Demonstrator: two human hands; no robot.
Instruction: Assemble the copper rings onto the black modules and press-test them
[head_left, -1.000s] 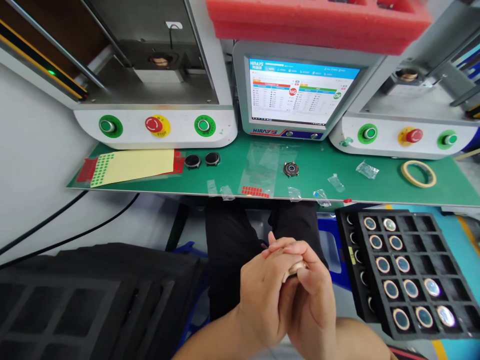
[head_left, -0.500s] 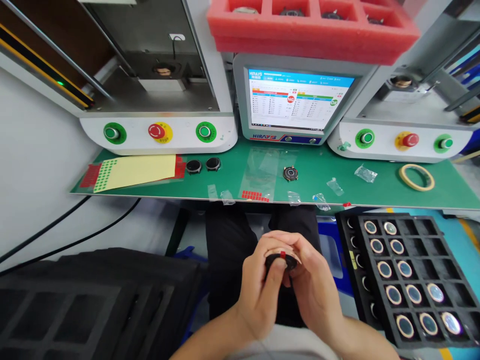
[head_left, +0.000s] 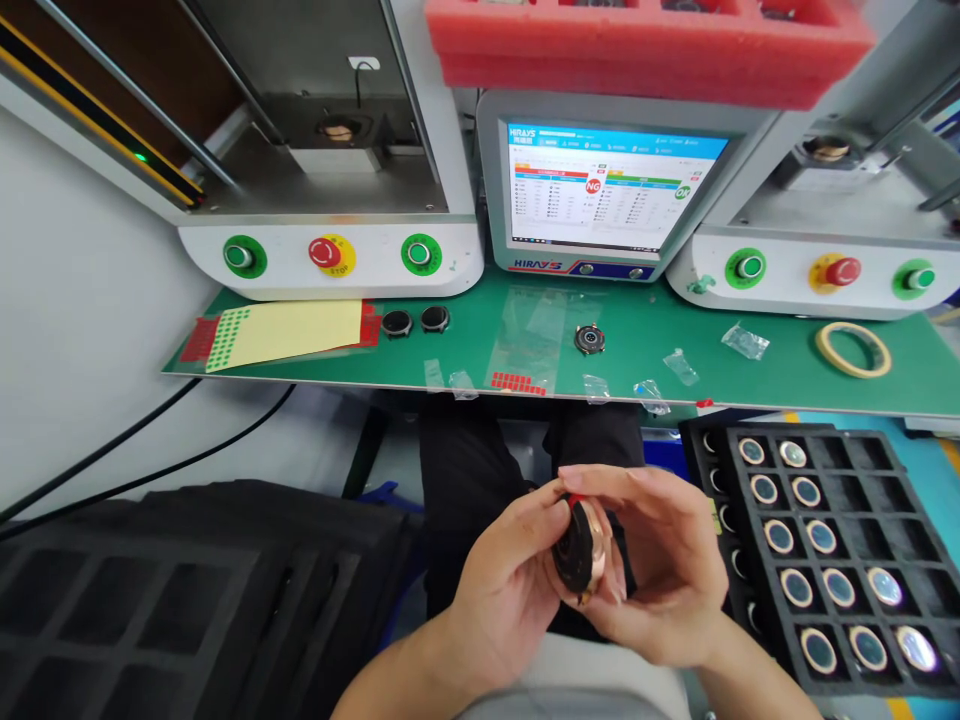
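Observation:
Above my lap I hold a round watch case [head_left: 576,552] with a dark back and a rose-gold rim, tilted on its edge. My left hand [head_left: 504,572] grips it from the left, thumb near the top of the dark face. My right hand [head_left: 660,560] curls round the rim from the right, its index fingertip at the upper edge. A small red sticker [head_left: 574,498] shows at the top edge, between the fingertips. Another watch case [head_left: 590,339] lies back up on the green bench [head_left: 480,350], and two dark-faced watch cases [head_left: 435,319] lie farther left.
A black foam tray [head_left: 851,570] with several round watch pieces stands at the lower right; empty black trays [head_left: 112,600] are stacked lower left. On the bench lie a yellow sticker sheet [head_left: 300,333], red stickers [head_left: 517,384], plastic scraps and a tape roll [head_left: 853,349]. Behind stands a monitor [head_left: 607,190] between two machines.
The watch case has turned from nearly flat to on edge, showing its rose-gold side. My right hand has opened out to the right around the rim. The view has shifted slightly.

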